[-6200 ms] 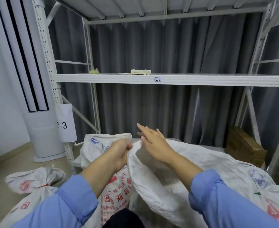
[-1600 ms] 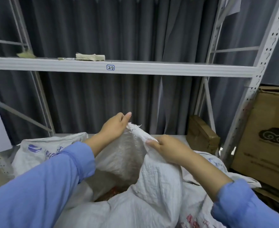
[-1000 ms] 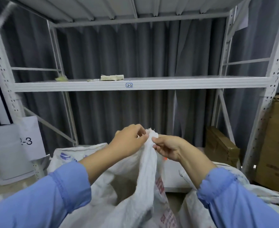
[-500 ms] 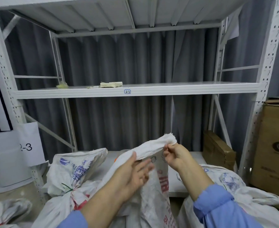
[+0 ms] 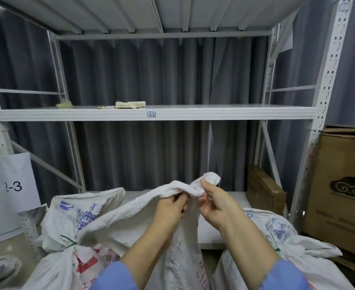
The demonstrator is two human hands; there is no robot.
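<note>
**Q:** What are the two hands doing?

**A:** The left hand [image 5: 170, 208] and the right hand [image 5: 216, 204] are both curled around the gathered mouth of the white woven sack [image 5: 130, 218]. The bunched cloth passes over the fingers of the left hand. It ends in a rolled tip just above the thumb of the right hand. The two hands are close together, almost touching.

**Q:** Where does the sack stand?

**A:** It stands in front of the front edge of the lowest shelf [image 5: 238, 198] of the rack. Its neck is lifted, and its red-printed body hangs down between the forearms.

**Q:** What surrounds it?

**A:** The left tied sack [image 5: 84, 210], closed with a green tie, lies against it. The right tied sack [image 5: 277, 231], also closed with a green tie, sits just beside it. The middle shelf [image 5: 235, 113], labelled 2-2, carries a flat bundle [image 5: 130, 104] left of its centre. A cardboard box [image 5: 344, 193] stands beyond the right upright of the rack. A grey curtain [image 5: 151, 70] hangs behind.
</note>
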